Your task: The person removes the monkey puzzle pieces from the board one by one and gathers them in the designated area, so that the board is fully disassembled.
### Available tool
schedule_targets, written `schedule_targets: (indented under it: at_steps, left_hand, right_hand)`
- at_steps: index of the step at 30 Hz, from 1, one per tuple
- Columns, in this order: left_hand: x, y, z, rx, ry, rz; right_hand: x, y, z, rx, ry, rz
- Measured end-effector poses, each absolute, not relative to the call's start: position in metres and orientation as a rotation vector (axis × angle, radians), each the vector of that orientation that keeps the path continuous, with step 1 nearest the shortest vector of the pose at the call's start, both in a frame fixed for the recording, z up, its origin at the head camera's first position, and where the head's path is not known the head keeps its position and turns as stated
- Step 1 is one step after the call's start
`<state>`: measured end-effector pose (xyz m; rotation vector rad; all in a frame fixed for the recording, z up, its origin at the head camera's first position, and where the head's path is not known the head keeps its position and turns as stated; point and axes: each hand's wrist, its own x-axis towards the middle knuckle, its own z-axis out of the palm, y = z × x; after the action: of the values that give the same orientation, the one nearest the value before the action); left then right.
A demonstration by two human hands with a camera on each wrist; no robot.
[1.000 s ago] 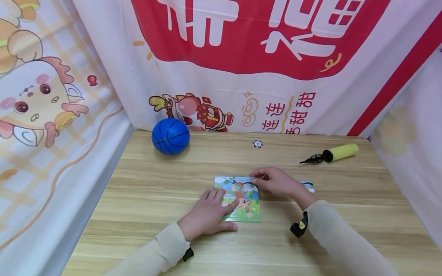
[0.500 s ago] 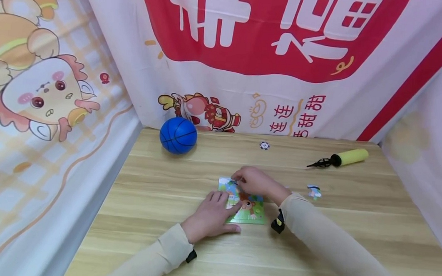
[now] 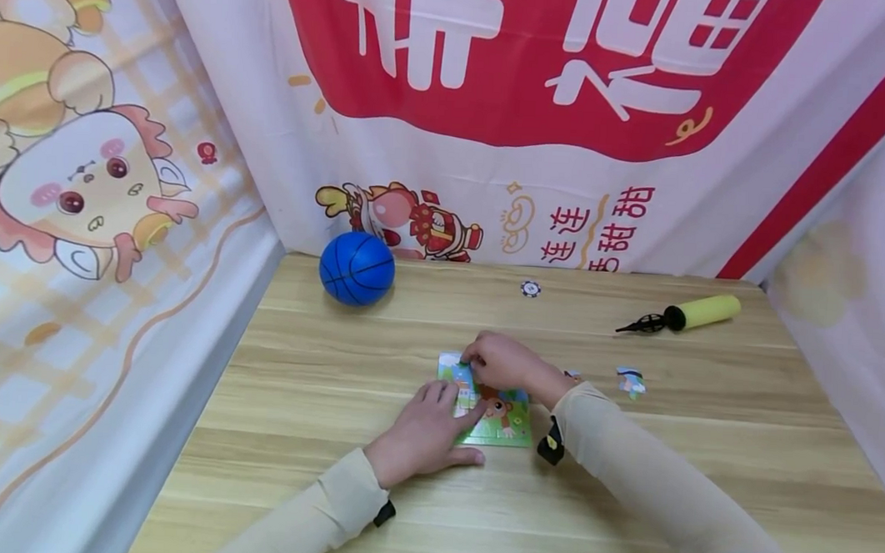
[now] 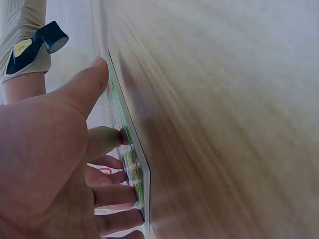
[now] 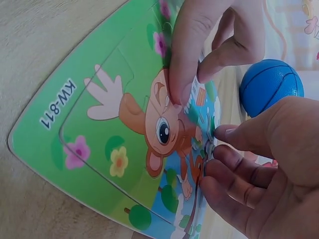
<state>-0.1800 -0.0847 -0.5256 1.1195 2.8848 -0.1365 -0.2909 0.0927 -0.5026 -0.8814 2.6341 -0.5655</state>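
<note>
A jigsaw puzzle board (image 3: 519,435) with a monkey picture and a green border lies flat on the table. My left hand (image 3: 421,430) rests on its left part, the fingers spread and fairly straight, thumb at the near edge. In the right wrist view the board (image 5: 37,127) shows the monkey's face and the print KW-811. Over the board's far part, my right hand (image 3: 509,365) pinches a small puzzle piece (image 5: 203,145) between thumb and fingertips, most of it hidden. To the right lie a loose puzzle piece (image 3: 630,381) and another piece (image 3: 573,376), partly behind the right wrist.
A blue ball (image 3: 357,269) stands at the back left of the wooden table (image 3: 334,346). A round chip (image 3: 530,289) lies near the back edge. A yellow hand pump (image 3: 711,312) with a black nozzle lies at the back right. Printed cloths hang behind and beside the table.
My right hand has moved left from the board's far right corner to over its far part, uncovering the loose pieces on the right. The left hand stays on the board.
</note>
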Motion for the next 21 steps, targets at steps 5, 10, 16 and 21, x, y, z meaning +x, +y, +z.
schedule_targets:
  at_steps: [5,10,16,21]
  left_hand:
    - [-0.1797,-0.0857,-0.5257,1.123,2.895,-0.131]
    - [-0.1789,-0.0852,-0.5262,1.116,2.896,-0.142]
    - [-0.1775,-0.0854,-0.5280,1.106,2.889,-0.133]
    - [-0.1787,-0.0849,-0.5303,1.108,2.919,-0.132]
  right_hand:
    - [-0.2910,0.0901,-0.5036,-0.870,2.653,-0.535]
    - [-0.2894,0.0871,-0.5027,-0.882,2.677,-0.518]
    - [-0.2883,0.0842,-0.5053,-0.863,2.687,-0.505]
    - [-0.2925,0.0841,-0.5086,-0.767,2.660,-0.643]
